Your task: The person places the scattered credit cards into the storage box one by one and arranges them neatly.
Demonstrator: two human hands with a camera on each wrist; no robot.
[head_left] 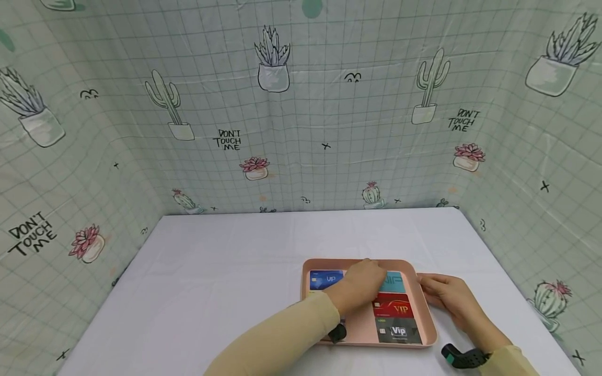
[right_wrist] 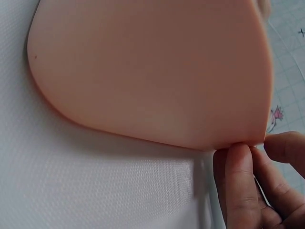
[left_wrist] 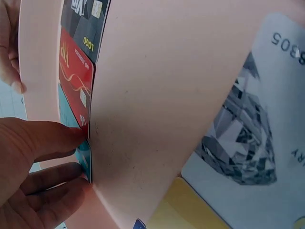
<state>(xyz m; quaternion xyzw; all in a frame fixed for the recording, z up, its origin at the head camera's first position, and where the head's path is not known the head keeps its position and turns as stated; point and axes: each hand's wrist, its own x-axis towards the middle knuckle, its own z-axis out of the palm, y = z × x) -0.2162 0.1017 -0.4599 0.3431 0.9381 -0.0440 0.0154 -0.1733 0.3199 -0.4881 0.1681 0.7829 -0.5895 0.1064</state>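
A pink tray (head_left: 361,324) lies on the white table with cards in two columns inside it. My left hand (head_left: 359,284) reaches over the tray to its far side. Its thumb and fingers pinch the end of a teal VIP card (left_wrist: 85,160), which sits beside a red VIP card (head_left: 394,305). A dark grey Vip card (head_left: 398,331) completes that column nearest me. My right hand (head_left: 449,297) grips the tray's right side, thumb at the rim (right_wrist: 266,114) and fingers against the outer wall below it.
In the tray's left column are a blue VIP card (head_left: 325,279), a yellow card (left_wrist: 190,210) and a white card with a diamond picture (left_wrist: 238,138), partly hidden by my left arm. A black band (head_left: 464,358) is on my right wrist. Patterned cloth (head_left: 301,115) hangs round the table.
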